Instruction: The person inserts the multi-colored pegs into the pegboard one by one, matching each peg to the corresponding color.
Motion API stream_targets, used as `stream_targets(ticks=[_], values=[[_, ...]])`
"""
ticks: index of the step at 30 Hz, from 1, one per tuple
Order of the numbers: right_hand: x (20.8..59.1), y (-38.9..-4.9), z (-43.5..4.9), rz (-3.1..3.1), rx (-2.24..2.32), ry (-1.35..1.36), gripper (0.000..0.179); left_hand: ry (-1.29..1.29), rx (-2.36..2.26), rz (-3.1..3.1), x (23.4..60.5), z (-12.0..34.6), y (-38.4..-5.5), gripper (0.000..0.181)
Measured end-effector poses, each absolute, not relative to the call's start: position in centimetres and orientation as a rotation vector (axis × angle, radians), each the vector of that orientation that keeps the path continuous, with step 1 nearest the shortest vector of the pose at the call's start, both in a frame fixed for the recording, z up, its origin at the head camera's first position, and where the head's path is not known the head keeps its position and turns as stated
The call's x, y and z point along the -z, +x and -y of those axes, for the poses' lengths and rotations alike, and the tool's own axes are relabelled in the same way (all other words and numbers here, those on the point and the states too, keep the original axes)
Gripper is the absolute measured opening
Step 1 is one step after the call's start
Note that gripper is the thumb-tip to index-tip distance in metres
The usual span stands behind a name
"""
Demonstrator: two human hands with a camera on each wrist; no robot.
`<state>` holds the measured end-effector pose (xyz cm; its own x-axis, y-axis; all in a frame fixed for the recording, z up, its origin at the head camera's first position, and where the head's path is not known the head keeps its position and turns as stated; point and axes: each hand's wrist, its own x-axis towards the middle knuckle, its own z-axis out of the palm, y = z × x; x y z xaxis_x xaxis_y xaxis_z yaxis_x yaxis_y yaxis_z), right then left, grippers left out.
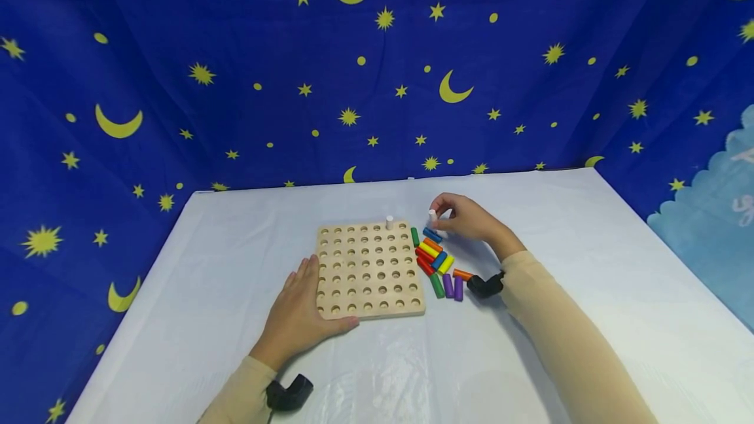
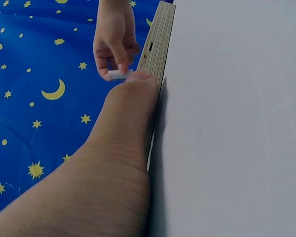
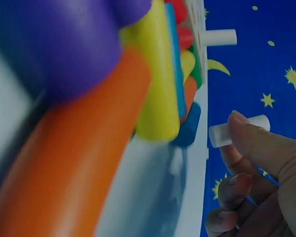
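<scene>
A square wooden pegboard (image 1: pixel 373 270) with rows of round holes lies flat on the table. One white peg (image 1: pixel 389 222) stands upright in a hole of its far row, towards the right. My left hand (image 1: pixel 300 316) rests against the board's near left corner, its fingers along the left side and the thumb along the front edge. Beyond the board's far right corner, my right hand (image 1: pixel 465 218) pinches a second white peg (image 3: pixel 240 131) between thumb and index finger, raised above the table. The other fingers of that hand curl loosely below it.
Right of the board lies a loose group of coloured pegs: red (image 1: pixel 425 265), yellow (image 1: pixel 446 264), blue (image 1: pixel 432 235), green (image 1: pixel 437 285), purple (image 1: pixel 458 288) and orange (image 1: pixel 463 275). A white cover spreads over the table (image 1: pixel 235 267). Behind hangs a blue curtain (image 1: pixel 265 51) with moons and stars.
</scene>
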<state>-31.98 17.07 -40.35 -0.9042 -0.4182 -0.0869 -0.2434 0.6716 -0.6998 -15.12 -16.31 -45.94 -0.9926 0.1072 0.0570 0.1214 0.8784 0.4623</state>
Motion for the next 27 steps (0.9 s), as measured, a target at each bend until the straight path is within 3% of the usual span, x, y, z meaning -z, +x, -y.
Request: stream_targets(ticks=[27], values=[[40.4, -32.7, -11.4, -2.669, 1.083, -0.558, 0.019, -0.202, 0.752, 3.002, 46.3, 16.5, -15.2, 0.147]])
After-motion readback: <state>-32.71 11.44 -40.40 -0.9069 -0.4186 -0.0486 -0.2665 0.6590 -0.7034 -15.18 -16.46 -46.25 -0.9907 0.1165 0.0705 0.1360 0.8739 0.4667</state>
